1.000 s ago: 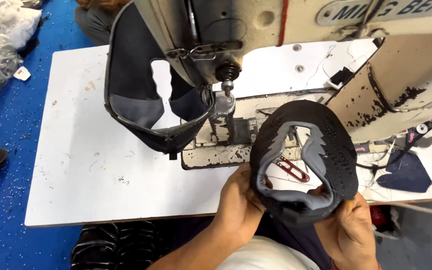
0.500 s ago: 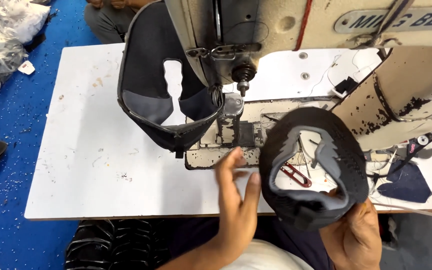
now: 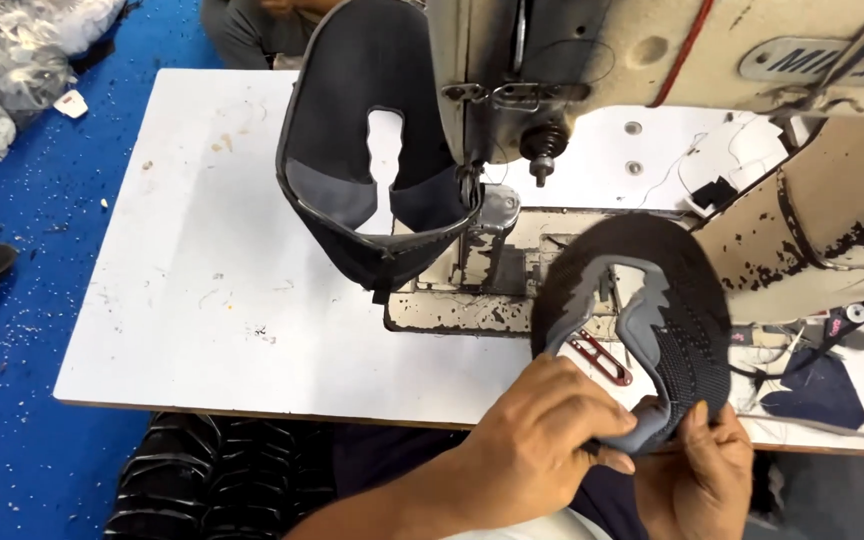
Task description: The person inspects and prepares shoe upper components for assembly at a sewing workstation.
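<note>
Both hands hold a black knitted shoe upper (image 3: pixel 687 300) with grey trim, at the near edge of the white table. My left hand (image 3: pixel 542 430) grips its lower grey heel part from the left. My right hand (image 3: pixel 702 460) pinches the same end from below right. A second black and grey shoe upper (image 3: pixel 352 140) hangs on the sewing machine (image 3: pixel 592 60), its lower end by the needle post (image 3: pixel 482 235). Red thread snips (image 3: pixel 600 358) lie on the table, seen through the held upper's opening.
The white table (image 3: pixel 202 300) stands on a blue floor (image 3: pixel 22 200). A dark blue fabric scrap (image 3: pixel 817 392) lies at the right. Bagged items (image 3: pixel 2 60) sit at the far left. Black stacked pieces (image 3: pixel 212 480) lie under the table's near edge. A person sits beyond the table.
My left hand had let go of the upper with fingers spread and has now closed on its heel end. The held upper has shifted a little toward the machine.
</note>
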